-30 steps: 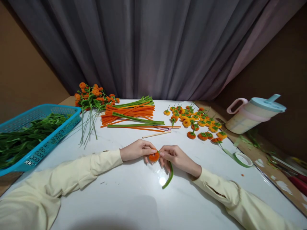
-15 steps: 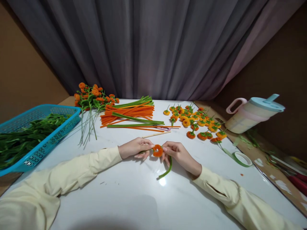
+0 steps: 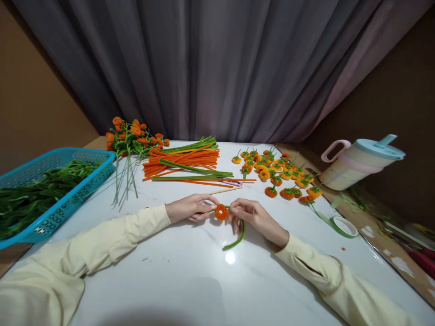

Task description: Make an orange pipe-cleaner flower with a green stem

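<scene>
My left hand (image 3: 192,208) and my right hand (image 3: 253,215) meet at the middle of the white table (image 3: 190,280). Between their fingertips sits a small orange pipe-cleaner flower (image 3: 221,212), a fuzzy ring with a hole in its middle. Both hands pinch it, left from the left side, right from the right. A green pipe-cleaner stem (image 3: 235,239) curves down from the flower under my right hand and ends on the table.
A blue basket (image 3: 61,206) of green leaves stands at the left. Finished stemmed flowers (image 3: 131,136), orange and green pipe cleaners (image 3: 185,163), a wooden stick (image 3: 231,189) and several flower heads (image 3: 275,172) lie behind. Green tape (image 3: 343,225) and a jug (image 3: 360,160) are at the right.
The flower has turned from side-on to facing the camera, showing its hole, and both hands have shifted slightly away from me. The green stem swung a little to the left.
</scene>
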Motion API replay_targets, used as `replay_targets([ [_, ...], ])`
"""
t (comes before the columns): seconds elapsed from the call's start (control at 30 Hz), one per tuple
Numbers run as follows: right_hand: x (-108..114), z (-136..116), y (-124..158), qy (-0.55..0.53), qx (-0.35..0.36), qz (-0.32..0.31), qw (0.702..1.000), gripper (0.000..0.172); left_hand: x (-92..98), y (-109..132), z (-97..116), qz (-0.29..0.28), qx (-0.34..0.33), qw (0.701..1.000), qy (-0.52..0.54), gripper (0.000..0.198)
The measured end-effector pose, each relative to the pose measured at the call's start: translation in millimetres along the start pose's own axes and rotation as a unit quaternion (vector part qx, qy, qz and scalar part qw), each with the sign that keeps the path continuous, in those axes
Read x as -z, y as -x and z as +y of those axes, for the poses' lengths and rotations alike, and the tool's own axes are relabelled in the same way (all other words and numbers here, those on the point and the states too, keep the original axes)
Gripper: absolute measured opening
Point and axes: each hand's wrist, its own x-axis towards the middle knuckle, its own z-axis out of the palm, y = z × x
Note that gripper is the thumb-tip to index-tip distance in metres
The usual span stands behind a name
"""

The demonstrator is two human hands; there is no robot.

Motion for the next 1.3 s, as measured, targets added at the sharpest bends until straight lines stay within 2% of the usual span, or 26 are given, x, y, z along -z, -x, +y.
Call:
replay_targets([
  [0.1, -5, -1, 0, 0.045, 0.024, 0.028, 0.998, 0.033, -3.0, -2, -1, 0.003, 0.003, 1.0, 0.009, 0.033],
  [0.27, -16, -2, 1, 0.191, 0.096, 0.023, 0.977, 0.018, -16.7, -3, -3, 0.014, -0.008, 1.0, 0.022, 0.035],
  [0.37, -18, -5, 1, 0.229, 0.128, 0.021, 0.965, 0.018, -23.6, -4, -3, 0.022, -0.019, 0.999, 0.042, 0.038],
  [0.5, -16, -5, 0, 0.189, 0.105, 0.012, 0.976, 0.021, -23.9, -5, -4, 0.034, -0.034, 0.998, 0.05, 0.047],
  [0.63, -15, -2, -1, 0.132, 0.062, 0.024, 0.989, 0.015, -21.4, -5, -5, 0.028, -0.034, 0.998, 0.045, 0.052],
  [1.07, -10, 4, -3, 0.047, 0.014, 0.041, 0.998, 0.016, -20.2, -3, -5, 0.053, -0.033, 0.997, 0.045, 0.039],
  [1.3, -8, 5, -7, -0.031, 0.012, 0.076, 0.997, 0.032, -13.4, -9, -9, 0.056, -0.046, 0.993, 0.092, 0.041],
])
